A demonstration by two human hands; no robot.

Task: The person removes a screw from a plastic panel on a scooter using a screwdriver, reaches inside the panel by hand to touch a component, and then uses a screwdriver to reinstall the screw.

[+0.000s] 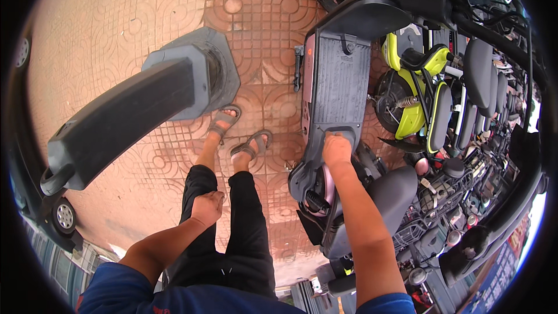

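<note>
My right hand (337, 151) is at a recessed dark panel at the rear of the footboard (340, 78) on a pink and black electric scooter (311, 58), fingers curled into the recess; what they grip is hidden. My left hand (207, 207) is closed in front of my thigh, and I cannot tell whether it holds anything. The scooter's black seat (389, 200) is just right of my right forearm. My sandaled feet (250, 148) stand on patterned red paving (261, 35), left of the scooter.
A dark grey post (128, 104) with a loop end and octagonal base (224, 72) stands left of my feet. A lime-yellow scooter (412, 116) and rows of parked two-wheelers (465, 174) crowd the right. A dark car with a silver-hubbed wheel (64, 215) is at the left edge.
</note>
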